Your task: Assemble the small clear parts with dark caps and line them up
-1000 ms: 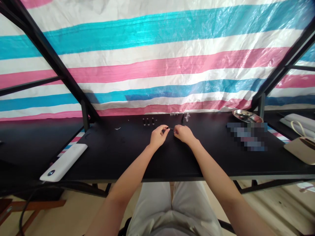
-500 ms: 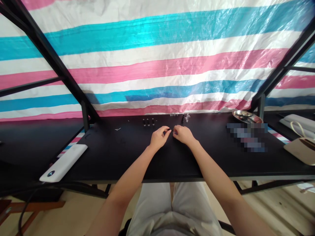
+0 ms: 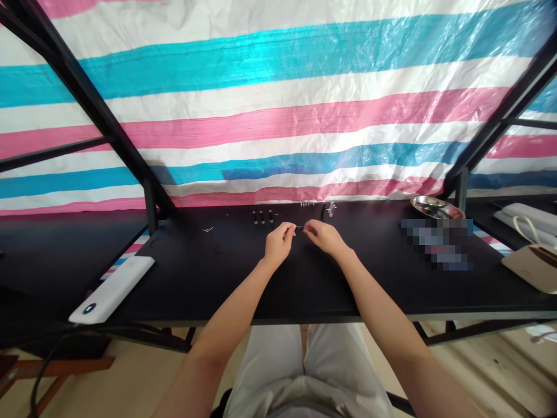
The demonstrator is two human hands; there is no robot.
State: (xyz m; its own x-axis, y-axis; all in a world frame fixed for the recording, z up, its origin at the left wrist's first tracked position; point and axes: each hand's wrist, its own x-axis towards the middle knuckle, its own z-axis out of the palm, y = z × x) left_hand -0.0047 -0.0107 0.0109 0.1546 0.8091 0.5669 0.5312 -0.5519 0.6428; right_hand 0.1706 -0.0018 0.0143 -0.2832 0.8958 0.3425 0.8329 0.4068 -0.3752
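Note:
Over the middle of the black table, my left hand and my right hand meet fingertip to fingertip. Both are pinched on a tiny dark part held between them; it is too small to name. Just beyond the hands, near the table's far edge, stand a few small dark pieces, a short row of small metal bits and a small clear-and-metal item.
A white power bank lies at the table's front left. A metal dish sits at the far right, beside a blurred patch. A tan bag lies at the right edge. Black frame posts stand on both sides; a striped tarp hangs behind.
Both hands have lifted slightly and drawn a little closer together around the tiny part. Nothing else on the table has moved.

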